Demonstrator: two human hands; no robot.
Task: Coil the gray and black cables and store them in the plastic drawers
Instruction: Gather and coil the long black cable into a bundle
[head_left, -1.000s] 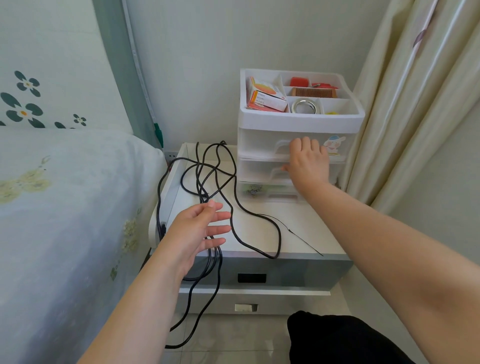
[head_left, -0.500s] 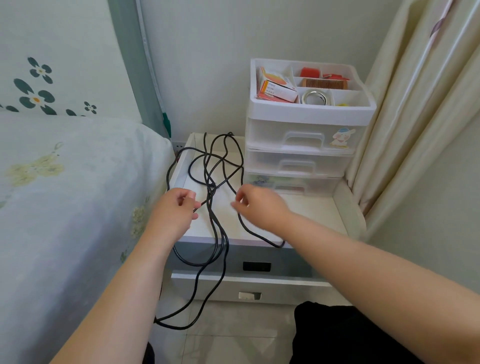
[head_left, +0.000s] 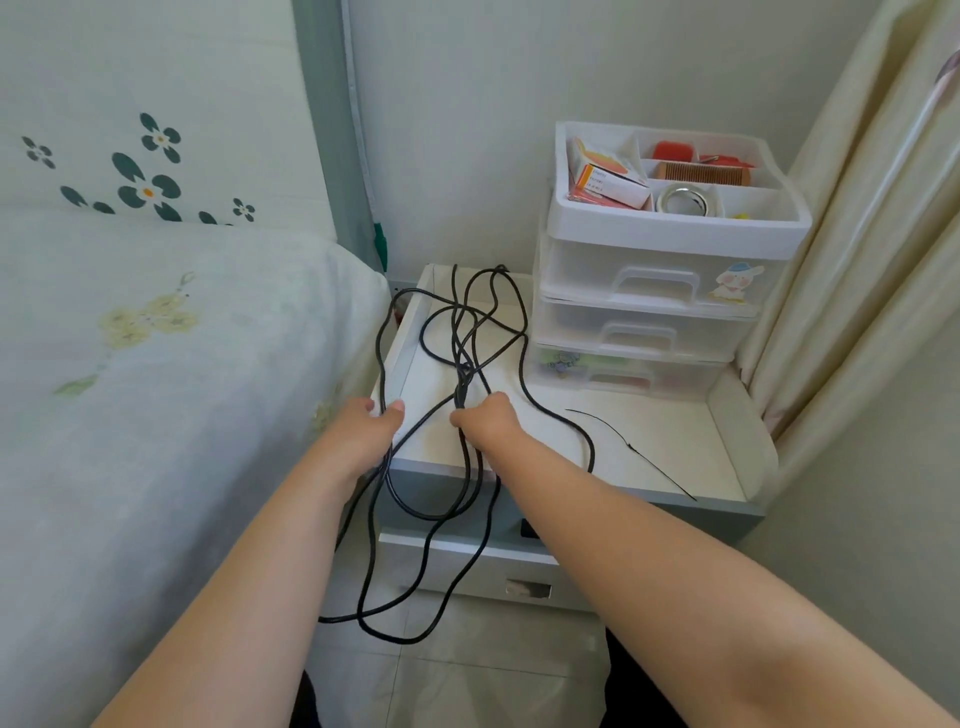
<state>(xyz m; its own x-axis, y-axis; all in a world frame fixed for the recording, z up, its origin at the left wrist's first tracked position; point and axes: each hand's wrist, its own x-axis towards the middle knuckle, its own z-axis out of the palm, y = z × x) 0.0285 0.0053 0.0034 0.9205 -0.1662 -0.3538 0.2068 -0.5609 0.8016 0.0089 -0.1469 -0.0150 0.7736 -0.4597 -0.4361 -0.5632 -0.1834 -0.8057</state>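
Both hands (head_left: 480, 423) now on tangled black cable (head_left: 470, 332)

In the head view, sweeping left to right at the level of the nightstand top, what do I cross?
Bed cover → left hand gripping the black cable → right hand gripping the same cable → thin black tie lying on the nightstand → curtain.
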